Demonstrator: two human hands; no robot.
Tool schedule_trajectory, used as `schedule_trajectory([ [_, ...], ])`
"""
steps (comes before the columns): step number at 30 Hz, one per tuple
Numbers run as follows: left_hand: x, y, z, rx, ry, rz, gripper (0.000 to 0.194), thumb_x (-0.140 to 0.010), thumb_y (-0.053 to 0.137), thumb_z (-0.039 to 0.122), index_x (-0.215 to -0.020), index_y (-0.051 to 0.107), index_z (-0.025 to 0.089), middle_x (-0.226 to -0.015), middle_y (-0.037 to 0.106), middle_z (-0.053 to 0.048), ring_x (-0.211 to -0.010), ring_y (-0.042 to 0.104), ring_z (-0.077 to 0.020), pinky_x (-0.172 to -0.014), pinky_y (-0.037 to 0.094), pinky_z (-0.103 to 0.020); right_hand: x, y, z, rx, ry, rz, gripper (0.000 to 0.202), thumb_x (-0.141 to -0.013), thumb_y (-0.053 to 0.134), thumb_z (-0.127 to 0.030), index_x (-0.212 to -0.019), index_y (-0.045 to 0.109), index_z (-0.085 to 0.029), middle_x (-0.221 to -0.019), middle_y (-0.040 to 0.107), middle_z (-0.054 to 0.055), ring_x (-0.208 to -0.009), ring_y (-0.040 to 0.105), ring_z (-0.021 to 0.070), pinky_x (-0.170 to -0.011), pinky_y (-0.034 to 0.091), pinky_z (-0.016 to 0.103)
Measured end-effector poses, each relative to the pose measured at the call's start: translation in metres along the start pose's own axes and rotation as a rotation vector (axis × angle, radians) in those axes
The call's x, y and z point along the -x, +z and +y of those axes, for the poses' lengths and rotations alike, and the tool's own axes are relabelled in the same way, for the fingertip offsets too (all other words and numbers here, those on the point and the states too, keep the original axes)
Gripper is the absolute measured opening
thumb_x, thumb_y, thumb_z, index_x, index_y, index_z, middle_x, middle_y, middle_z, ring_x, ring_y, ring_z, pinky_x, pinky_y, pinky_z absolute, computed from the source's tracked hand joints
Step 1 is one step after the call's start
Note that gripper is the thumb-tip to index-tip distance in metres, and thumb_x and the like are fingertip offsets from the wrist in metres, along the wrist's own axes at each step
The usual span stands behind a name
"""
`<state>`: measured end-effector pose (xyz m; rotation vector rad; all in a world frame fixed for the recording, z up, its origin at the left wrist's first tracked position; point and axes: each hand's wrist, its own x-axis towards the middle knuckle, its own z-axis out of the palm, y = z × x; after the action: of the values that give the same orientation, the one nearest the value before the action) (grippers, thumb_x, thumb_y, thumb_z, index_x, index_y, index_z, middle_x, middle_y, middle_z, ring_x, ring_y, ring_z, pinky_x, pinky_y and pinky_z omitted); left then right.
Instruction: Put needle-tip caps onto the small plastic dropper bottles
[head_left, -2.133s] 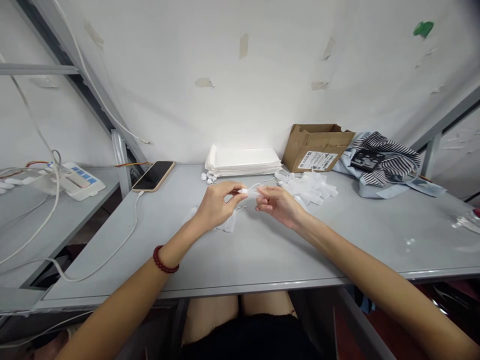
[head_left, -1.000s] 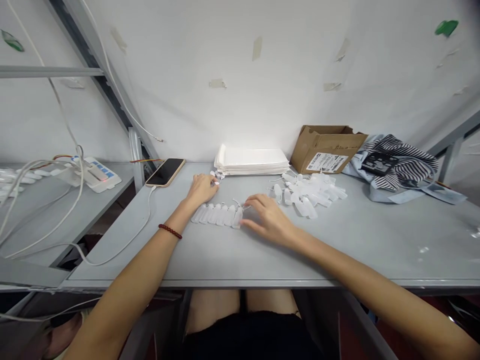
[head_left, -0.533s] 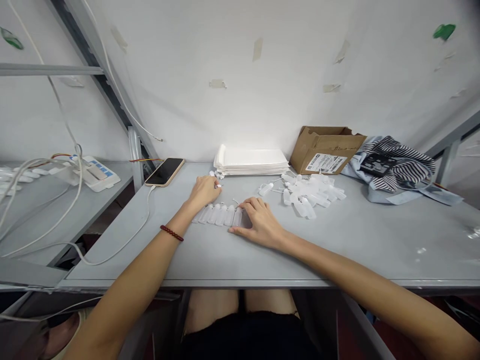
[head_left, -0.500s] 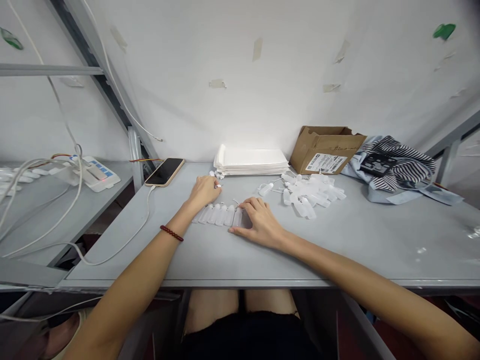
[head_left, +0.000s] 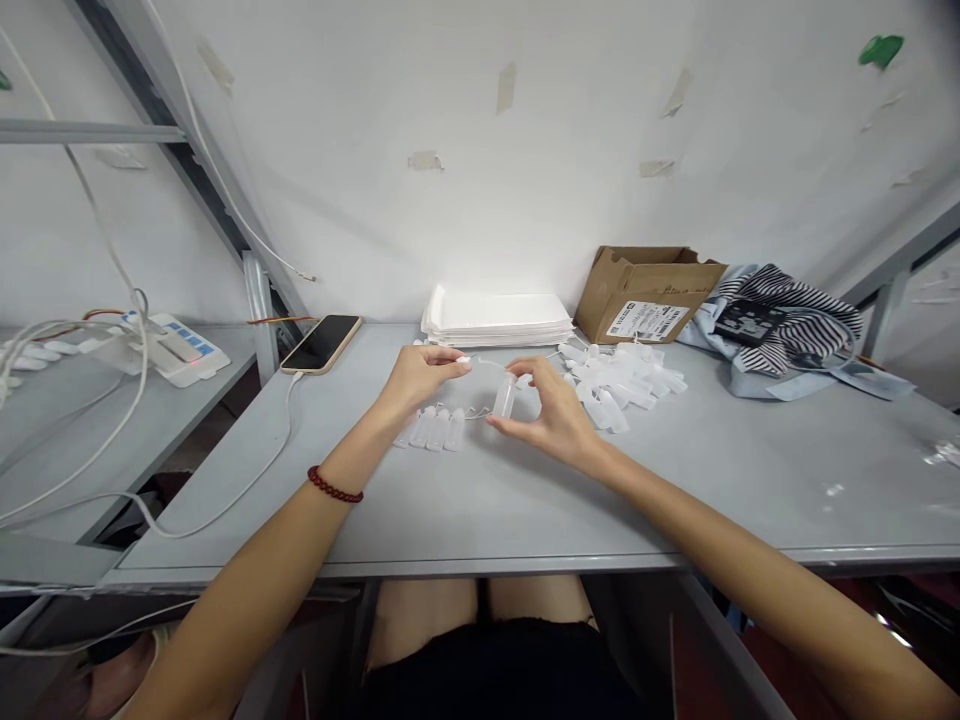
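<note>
My left hand (head_left: 426,375) is closed in a pinch on a small white end piece (head_left: 463,359), from which a thin pale wire stretches toward my right hand. My right hand (head_left: 546,410) grips a translucent white oblong piece (head_left: 504,397) between thumb and fingers, tilted up off the table. A thin wire links it to a row of similar oblong pieces (head_left: 436,430) lying side by side below my left hand. Beyond my right hand lies a loose heap of more such pieces (head_left: 626,375).
A stack of white flat sheets or envelopes (head_left: 499,318) stands against the wall. To its right are an open cardboard box (head_left: 649,295) and a bundle of striped and blue cloth (head_left: 780,325). A phone (head_left: 322,343) on a white cable lies left, near a metal frame post (head_left: 260,310).
My right hand has picked the end oblong piece up from the row and moved slightly right. My left hand has shifted right and now holds the small white piece with the wire stretched between both hands.
</note>
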<state>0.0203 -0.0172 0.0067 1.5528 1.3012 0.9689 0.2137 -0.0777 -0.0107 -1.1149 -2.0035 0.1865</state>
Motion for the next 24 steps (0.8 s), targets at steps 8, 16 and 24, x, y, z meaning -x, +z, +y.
schedule_trajectory([
  [8, -0.001, 0.003, -0.001, 0.427, -0.087, -0.107, 0.031, -0.060, 0.081, 0.031, -0.084, 0.073, 0.014, -0.085, 0.067, -0.006, -0.075, 0.057, -0.0132, -0.075, 0.044, -0.030, -0.002, -0.004, 0.005, 0.013, -0.027, 0.081, 0.047, -0.067, 0.075, -0.039, -0.102, 0.049, -0.021, -0.107, 0.056, 0.011, -0.100, 0.055, 0.0256, -0.080, 0.048, 0.041],
  [16, 0.006, 0.005, 0.008, 0.634, -0.103, -0.147, 0.020, -0.062, 0.080, 0.014, -0.080, 0.073, 0.011, -0.086, 0.067, -0.006, -0.091, 0.060, -0.0151, -0.094, 0.042, -0.030, 0.000, -0.003, 0.011, 0.014, -0.063, 0.067, 0.047, -0.068, 0.074, -0.041, -0.104, 0.051, -0.022, -0.103, 0.062, 0.009, -0.098, 0.059, 0.0264, -0.082, 0.048, 0.042],
  [24, 0.012, 0.008, 0.012, 0.656, -0.097, -0.290, 0.016, -0.064, 0.079, 0.015, -0.077, 0.072, 0.011, -0.084, 0.068, -0.006, -0.089, 0.062, -0.0167, -0.095, 0.043, -0.033, 0.000, -0.003, 0.011, 0.021, -0.086, 0.048, 0.047, -0.073, 0.071, -0.036, -0.112, 0.049, -0.022, -0.101, 0.062, 0.008, -0.094, 0.059, 0.0245, -0.080, 0.049, 0.040],
])
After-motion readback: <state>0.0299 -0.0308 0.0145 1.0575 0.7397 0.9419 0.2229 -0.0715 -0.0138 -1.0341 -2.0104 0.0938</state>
